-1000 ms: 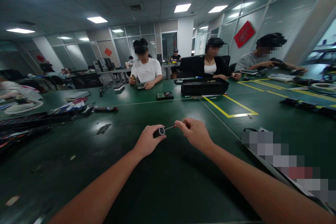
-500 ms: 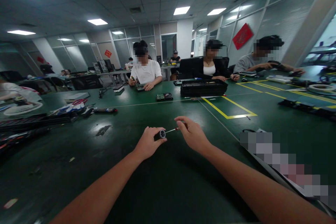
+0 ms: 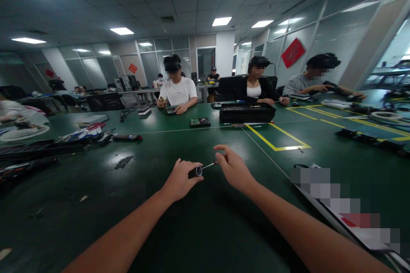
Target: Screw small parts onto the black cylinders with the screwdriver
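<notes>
My left hand [image 3: 179, 181] is closed around a short black cylinder [image 3: 199, 171]. Its round end, with a pale rim and an inner part like small blades or spokes, faces toward me and to the right. My right hand [image 3: 236, 171] is closed on a thin screwdriver [image 3: 209, 165] by its red end, with the index finger partly raised. From there the metal shaft runs left to the cylinder's rim; whether the tip sits inside it or just touches it, I cannot tell. Most of the screwdriver's handle is hidden by my fingers.
A green circuit-board device [image 3: 200, 122] lies ahead, beside a long black bin [image 3: 246, 113]. Cables and parts [image 3: 86, 132] and a dark rod-shaped tool [image 3: 127, 137] are at left. A blurred white object [image 3: 365, 239] sits at right. Several people work across the green table [image 3: 153, 153].
The whole view has tilted slightly, so things appear a little lower. Both hands keep nearly the same pose, the screwdriver still at the cylinder's end.
</notes>
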